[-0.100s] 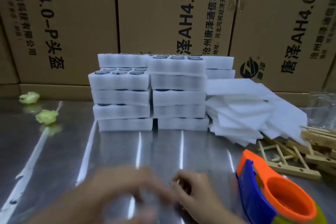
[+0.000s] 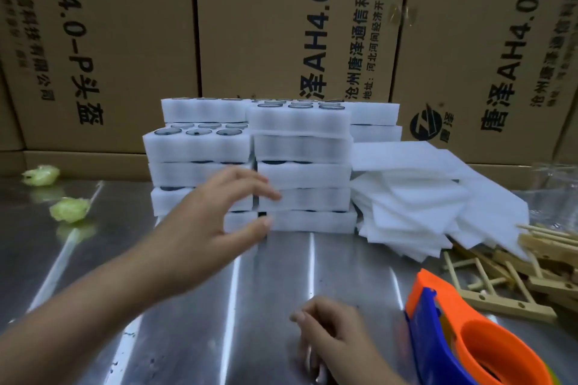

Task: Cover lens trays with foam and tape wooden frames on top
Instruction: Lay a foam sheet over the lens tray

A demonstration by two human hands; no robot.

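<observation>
White foam lens trays (image 2: pixel 301 147) stand in stacks at the back of the steel table (image 2: pixel 187 306), dark round lenses showing in the top ones. My left hand (image 2: pixel 212 222) reaches forward in front of the left stack, fingers spread and holding nothing. My right hand (image 2: pixel 331 341) rests low on the table near the front, fingers loosely curled, nothing visible in it. Loose white foam sheets (image 2: pixel 416 197) lie piled to the right of the trays. Wooden frames (image 2: pixel 506 275) lie in a heap at the right edge. An orange and blue tape dispenser (image 2: pixel 463 331) sits at the front right.
Printed cardboard boxes (image 2: pixel 281 25) wall off the back of the table. Two crumpled yellow-green wads (image 2: pixel 70 209) lie at the left. A clear plastic bag (image 2: pixel 556 178) is at the far right.
My left hand has risen from beside the right hand at the front edge and stretched forward to the left tray stack. My right hand stays low near the front.
</observation>
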